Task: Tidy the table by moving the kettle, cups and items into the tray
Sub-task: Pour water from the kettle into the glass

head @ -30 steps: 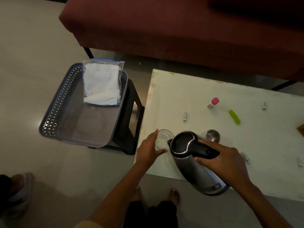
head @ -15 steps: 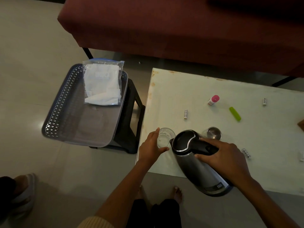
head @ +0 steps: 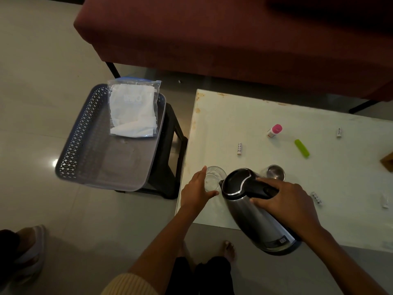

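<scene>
Kettle (head: 244, 211) unmoved, white table (head: 234, 116), maroon sofa (head: 212, 39)

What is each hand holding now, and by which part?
The right hand grips the kettle by its black top handle. The left hand wraps the clear glass cup at its side wall.

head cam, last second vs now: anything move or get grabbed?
Barely. The left hand edged a little closer round the glass, thumb now at its near side; the glass has not left the table. The right hand still grips the kettle by its handle, kettle unmoved. Tray, steel cup and bag unchanged.
</scene>
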